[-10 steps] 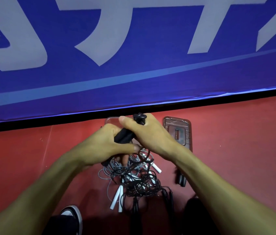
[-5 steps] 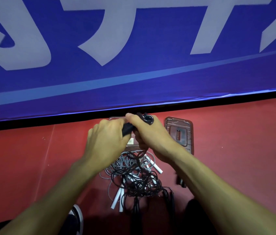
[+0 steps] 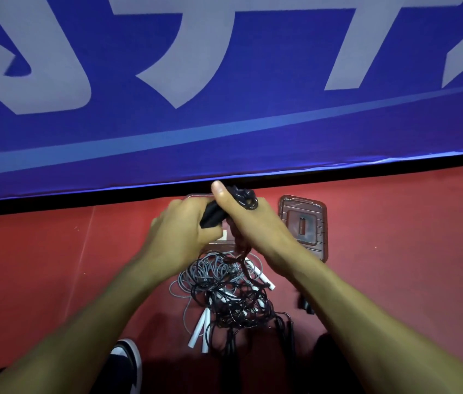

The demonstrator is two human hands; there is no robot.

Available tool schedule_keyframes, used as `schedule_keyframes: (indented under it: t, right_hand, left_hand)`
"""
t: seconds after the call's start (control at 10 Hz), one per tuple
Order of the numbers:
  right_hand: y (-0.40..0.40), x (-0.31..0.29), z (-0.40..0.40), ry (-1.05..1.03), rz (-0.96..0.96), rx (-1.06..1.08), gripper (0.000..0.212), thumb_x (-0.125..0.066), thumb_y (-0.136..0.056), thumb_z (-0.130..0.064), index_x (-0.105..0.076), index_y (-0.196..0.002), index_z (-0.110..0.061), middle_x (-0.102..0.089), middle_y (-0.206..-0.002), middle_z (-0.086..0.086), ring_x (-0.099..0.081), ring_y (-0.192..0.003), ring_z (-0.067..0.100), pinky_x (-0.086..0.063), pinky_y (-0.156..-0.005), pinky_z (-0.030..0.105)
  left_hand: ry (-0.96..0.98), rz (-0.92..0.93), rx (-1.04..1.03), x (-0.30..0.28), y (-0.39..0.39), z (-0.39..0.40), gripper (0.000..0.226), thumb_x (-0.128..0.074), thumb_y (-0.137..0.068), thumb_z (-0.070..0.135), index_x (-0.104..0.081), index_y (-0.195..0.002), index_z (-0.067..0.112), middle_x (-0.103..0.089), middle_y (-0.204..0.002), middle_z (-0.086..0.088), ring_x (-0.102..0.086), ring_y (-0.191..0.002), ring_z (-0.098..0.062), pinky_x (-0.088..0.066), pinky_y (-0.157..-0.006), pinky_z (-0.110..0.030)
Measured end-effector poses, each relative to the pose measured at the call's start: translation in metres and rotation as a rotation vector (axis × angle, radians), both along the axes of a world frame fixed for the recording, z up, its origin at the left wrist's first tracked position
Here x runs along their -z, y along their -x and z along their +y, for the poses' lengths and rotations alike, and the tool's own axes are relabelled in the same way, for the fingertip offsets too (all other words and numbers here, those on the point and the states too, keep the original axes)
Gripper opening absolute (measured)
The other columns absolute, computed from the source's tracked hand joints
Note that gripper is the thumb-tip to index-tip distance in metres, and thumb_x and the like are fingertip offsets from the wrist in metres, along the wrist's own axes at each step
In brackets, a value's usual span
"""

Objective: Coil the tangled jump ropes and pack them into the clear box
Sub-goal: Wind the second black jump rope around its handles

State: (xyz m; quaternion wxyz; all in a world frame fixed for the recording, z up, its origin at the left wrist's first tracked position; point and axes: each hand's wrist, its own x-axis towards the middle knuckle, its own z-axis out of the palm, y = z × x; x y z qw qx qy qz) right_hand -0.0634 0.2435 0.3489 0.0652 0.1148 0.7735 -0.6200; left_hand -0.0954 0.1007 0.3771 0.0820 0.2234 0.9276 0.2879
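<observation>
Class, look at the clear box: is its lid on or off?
Off. The lid lies on the floor right of the clear box.

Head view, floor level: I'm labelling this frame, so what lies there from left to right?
Shoe → white handles → tangled jump ropes → clear lid.

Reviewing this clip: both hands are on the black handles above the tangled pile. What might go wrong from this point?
1. The black cord trailing from the right hand runs into the tangled pile, meshed with the grey rope; pulling may tighten knots or drag the white handles along.
2. The left hand and black handles hide most of the clear box, so packing could be misjudged.
</observation>
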Motion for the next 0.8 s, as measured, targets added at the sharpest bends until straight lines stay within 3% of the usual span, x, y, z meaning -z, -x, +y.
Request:
schedule_keyframes:
  t: [0.1, 0.2, 0.3, 0.4, 0.5, 0.6, 0.7, 0.8]
  right_hand:
    - [0.001, 0.003, -0.003, 0.310, -0.006, -0.013, 0.052, -0.056, -0.099, -0.051, -0.051, -0.057, -0.020, -0.036, -0.048, -0.011, -0.032, -0.044, 0.008, -0.032, -0.056, 0.031]
    - [0.002, 0.010, -0.009, 0.287, 0.041, 0.041, 0.056, -0.055, -0.097, -0.053, -0.041, -0.052, -0.024, -0.031, -0.048, -0.008, -0.023, -0.048, 0.015, -0.021, -0.059, 0.043]
    - [0.001, 0.012, -0.009, 0.165, 0.086, 0.033, 0.057, -0.048, -0.095, -0.057, -0.038, -0.050, -0.023, -0.030, -0.050, -0.006, -0.024, -0.050, 0.016, -0.019, -0.059, 0.042]
    - [-0.003, 0.012, 0.000, 0.027, 0.093, -0.029, 0.073, -0.037, -0.108, -0.040, -0.055, -0.040, -0.023, -0.040, -0.038, -0.012, -0.036, -0.039, 0.002, -0.028, -0.054, 0.024]
    - [-0.003, 0.010, 0.007, -0.126, 0.099, -0.044, 0.068, -0.038, -0.107, -0.045, -0.048, -0.044, -0.020, -0.036, -0.039, -0.013, -0.032, -0.038, 0.003, -0.028, -0.054, 0.028]
    - [0.004, 0.007, 0.017, -0.157, 0.110, -0.049, 0.054, -0.041, -0.107, -0.040, -0.055, -0.058, -0.020, -0.037, -0.043, -0.013, -0.031, -0.040, 0.002, -0.029, -0.050, 0.025]
    - [0.006, 0.005, 0.029, -0.151, 0.058, -0.148, 0.044, -0.041, -0.109, -0.023, -0.065, -0.072, -0.016, -0.049, -0.047, -0.011, -0.042, -0.045, 0.004, -0.036, -0.055, 0.024]
    - [0.006, 0.004, 0.031, -0.242, 0.064, -0.187, 0.038, -0.044, -0.108, -0.020, -0.067, -0.078, -0.016, -0.066, -0.056, 0.000, -0.063, -0.053, 0.007, -0.046, -0.063, 0.020]
  left_hand:
    - [0.119, 0.157, -0.053, 0.018, 0.011, -0.003, 0.022, -0.070, -0.089, 0.032, -0.048, -0.085, 0.027, -0.041, -0.064, 0.009, -0.050, -0.069, -0.026, -0.029, -0.053, -0.029]
    - [0.213, 0.267, -0.120, 0.019, 0.014, -0.001, 0.025, -0.070, -0.088, 0.032, -0.046, -0.086, 0.025, -0.038, -0.062, 0.006, -0.059, -0.081, -0.039, -0.032, -0.061, -0.036]
    - [0.109, 0.184, -0.037, 0.026, 0.018, -0.003, 0.029, -0.070, -0.087, 0.030, -0.044, -0.076, 0.026, -0.047, -0.059, 0.003, -0.055, -0.068, -0.033, -0.034, -0.056, -0.035]
    - [-0.117, -0.117, 0.166, 0.025, 0.021, -0.005, 0.022, -0.068, -0.093, 0.019, -0.055, -0.075, 0.022, -0.064, -0.059, -0.002, -0.062, -0.053, -0.015, -0.044, -0.051, -0.024]
    - [-0.291, -0.391, 0.273, 0.021, 0.015, -0.005, 0.021, -0.057, -0.100, 0.009, -0.056, -0.081, 0.017, -0.065, -0.060, -0.004, -0.059, -0.049, -0.014, -0.043, -0.050, -0.017]
    - [-0.402, -0.447, 0.216, 0.025, 0.016, -0.006, 0.014, -0.057, -0.101, 0.018, -0.056, -0.088, 0.017, -0.047, -0.055, 0.006, -0.042, -0.043, -0.011, -0.037, -0.044, -0.025]
    - [-0.359, -0.348, 0.141, 0.029, 0.022, -0.008, 0.017, -0.058, -0.100, 0.016, -0.052, -0.084, 0.016, -0.046, -0.056, 0.012, -0.039, -0.045, -0.006, -0.033, -0.048, -0.028]
    - [-0.111, -0.034, 0.124, 0.032, 0.022, -0.006, 0.015, -0.059, -0.099, 0.022, -0.051, -0.089, 0.015, -0.052, -0.072, 0.006, -0.052, -0.068, -0.017, -0.040, -0.064, -0.041]
